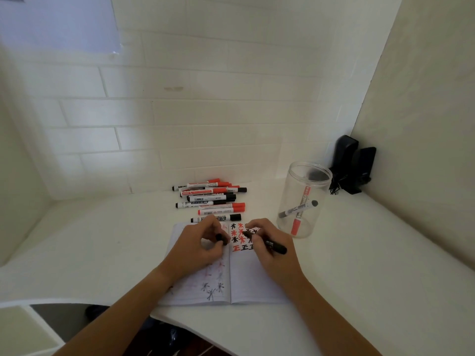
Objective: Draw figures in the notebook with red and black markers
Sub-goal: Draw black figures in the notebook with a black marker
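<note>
An open notebook (246, 281) lies on the white table, its right page carrying rows of red and black star and bar figures (237, 236). My right hand (270, 242) grips a black marker (275, 245), its tip pointing left over the drawn figures. My left hand (203, 242) rests on the left page and pinches a small black marker cap (220, 237). Faint figures show through lower on the left page.
Several red and black markers (213, 199) lie in a pile just behind the notebook. A clear plastic jar (303, 199) with two markers inside stands to the right. A black device (353, 167) sits in the back right corner. White walls enclose the table.
</note>
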A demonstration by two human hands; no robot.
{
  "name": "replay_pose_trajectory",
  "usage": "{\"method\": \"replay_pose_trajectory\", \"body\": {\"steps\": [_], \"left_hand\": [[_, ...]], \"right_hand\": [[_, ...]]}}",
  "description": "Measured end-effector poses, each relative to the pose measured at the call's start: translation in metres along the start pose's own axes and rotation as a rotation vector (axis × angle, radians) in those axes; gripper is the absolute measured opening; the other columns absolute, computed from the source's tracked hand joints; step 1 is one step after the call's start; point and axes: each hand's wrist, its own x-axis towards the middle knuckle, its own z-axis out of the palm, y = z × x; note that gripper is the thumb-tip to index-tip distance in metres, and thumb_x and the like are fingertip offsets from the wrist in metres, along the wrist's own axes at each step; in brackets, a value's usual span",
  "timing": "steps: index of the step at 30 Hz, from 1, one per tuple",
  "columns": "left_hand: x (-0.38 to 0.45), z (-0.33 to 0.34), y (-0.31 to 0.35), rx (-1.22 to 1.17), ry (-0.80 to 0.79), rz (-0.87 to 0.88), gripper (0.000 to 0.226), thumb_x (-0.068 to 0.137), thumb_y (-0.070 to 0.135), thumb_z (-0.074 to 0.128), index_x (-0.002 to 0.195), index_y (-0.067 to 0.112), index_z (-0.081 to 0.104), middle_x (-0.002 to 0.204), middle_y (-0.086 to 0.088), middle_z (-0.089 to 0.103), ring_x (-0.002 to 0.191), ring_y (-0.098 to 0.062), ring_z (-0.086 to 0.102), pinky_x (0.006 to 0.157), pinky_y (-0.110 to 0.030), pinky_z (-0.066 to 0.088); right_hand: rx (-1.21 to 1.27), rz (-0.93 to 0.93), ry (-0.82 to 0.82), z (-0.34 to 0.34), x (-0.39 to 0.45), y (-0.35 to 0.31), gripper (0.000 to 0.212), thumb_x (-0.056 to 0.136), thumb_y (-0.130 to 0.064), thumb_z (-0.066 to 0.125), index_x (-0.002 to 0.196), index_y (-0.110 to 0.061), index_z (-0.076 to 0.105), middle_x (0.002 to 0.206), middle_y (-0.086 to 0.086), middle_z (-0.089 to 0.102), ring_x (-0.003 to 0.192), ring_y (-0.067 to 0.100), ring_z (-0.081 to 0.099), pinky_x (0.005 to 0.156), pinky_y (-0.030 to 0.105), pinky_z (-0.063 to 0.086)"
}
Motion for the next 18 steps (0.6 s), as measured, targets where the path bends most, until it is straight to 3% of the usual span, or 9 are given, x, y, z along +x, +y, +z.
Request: {"method": "replay_pose_trajectory", "body": {"steps": [3,6,12,18], "left_hand": [[0.002,0.000,0.000,0.092,0.030,0.063,0.025,0.084,0.002,0.073,0.094,0.021,0.060,0.090,0.008,0.067,0.087,-0.017,0.066,0.078,-0.023,0.054],[0.004,0.000,-0.003,0.156,0.055,0.067,0.021,0.087,0.012,0.075,0.096,0.026,0.063,0.093,0.013,0.066,0.090,-0.015,0.064,0.081,-0.024,0.053],[0.006,0.003,-0.011,0.258,0.036,0.061,0.017,0.089,0.019,0.073,0.099,0.029,0.063,0.096,0.018,0.064,0.093,-0.009,0.063,0.081,-0.026,0.053],[0.005,0.003,-0.012,0.318,-0.008,0.160,0.018,0.090,0.019,0.072,0.104,0.027,0.064,0.099,0.018,0.062,0.093,-0.007,0.061,0.080,-0.028,0.053]], "right_hand": [[0.111,0.107,-0.011,0.000,0.000,-0.001,0.014,0.094,-0.002,0.067,0.102,-0.011,0.061,0.076,-0.003,0.068,0.066,0.011,0.063,0.066,0.022,0.052],[0.232,0.185,-0.055,-0.002,0.001,-0.001,0.011,0.094,-0.003,0.069,0.101,-0.011,0.066,0.082,0.001,0.071,0.067,0.020,0.066,0.070,0.027,0.055],[0.250,0.201,-0.048,-0.003,0.001,0.000,0.011,0.097,0.003,0.063,0.099,-0.007,0.064,0.078,0.002,0.070,0.063,0.019,0.063,0.064,0.021,0.050],[0.149,0.212,-0.132,0.002,0.002,0.001,0.013,0.094,-0.004,0.070,0.099,-0.016,0.069,0.076,-0.003,0.069,0.065,0.013,0.064,0.068,0.024,0.053]]}}
